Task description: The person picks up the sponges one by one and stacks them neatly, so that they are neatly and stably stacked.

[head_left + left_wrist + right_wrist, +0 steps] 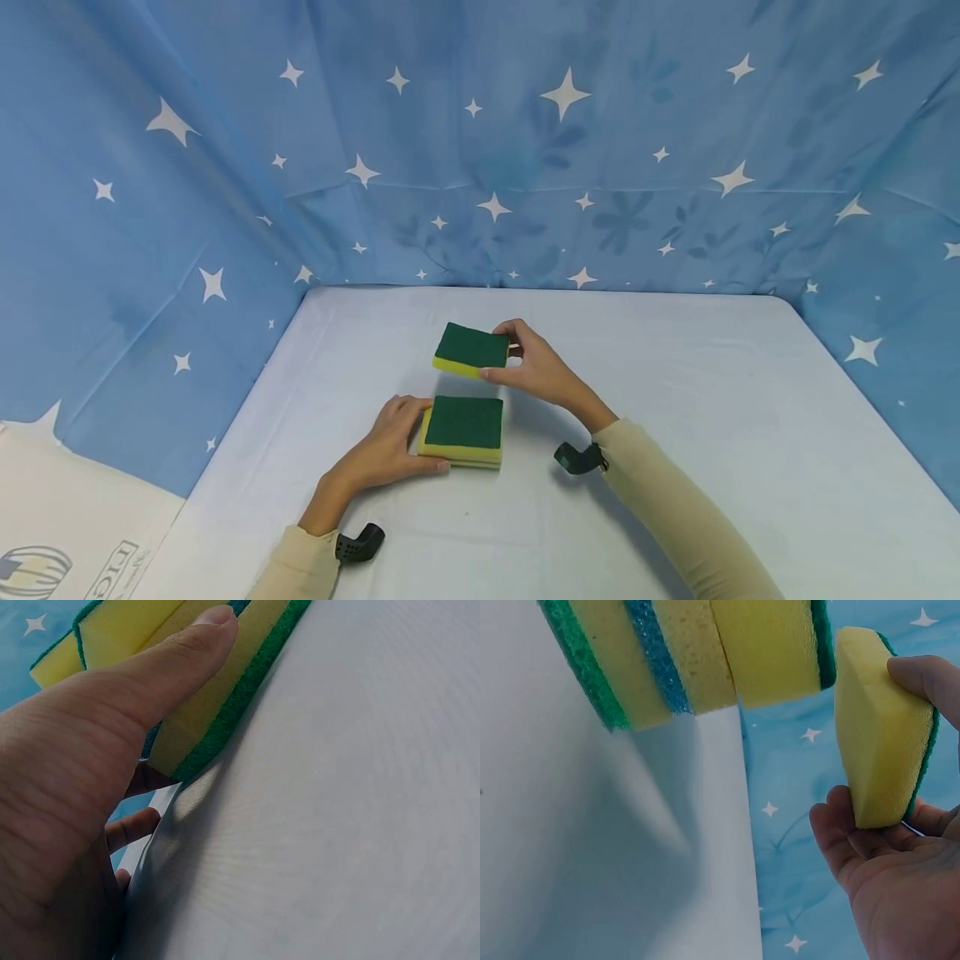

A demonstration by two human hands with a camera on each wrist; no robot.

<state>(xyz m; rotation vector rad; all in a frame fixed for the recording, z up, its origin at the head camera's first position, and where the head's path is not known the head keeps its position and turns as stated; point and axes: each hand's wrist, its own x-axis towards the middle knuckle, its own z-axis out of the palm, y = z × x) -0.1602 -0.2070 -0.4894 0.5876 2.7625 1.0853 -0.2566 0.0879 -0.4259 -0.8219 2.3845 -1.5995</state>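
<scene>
A stack of sponges (465,423) stands on the white table, the top one with its dark green scouring side up. Yellow foam and a blue scouring layer show along the stack's side in the right wrist view. My left hand (390,446) grips the stack from the left, its thumb (187,645) along the near side and its fingers partly hidden behind. Above and beyond the stack, my right hand (536,367) holds a single yellow sponge (471,344) between thumb and fingers, green side up and slightly tilted. In the right wrist view, this held sponge (870,735) is apart from the stack.
The white-covered table (712,433) spreads out on both sides of the stack. A blue curtain (450,150) with white stars surrounds its back and sides. Each wrist wears a black camera, such as the right one (577,458). Pale printed cloth (75,508) lies at lower left.
</scene>
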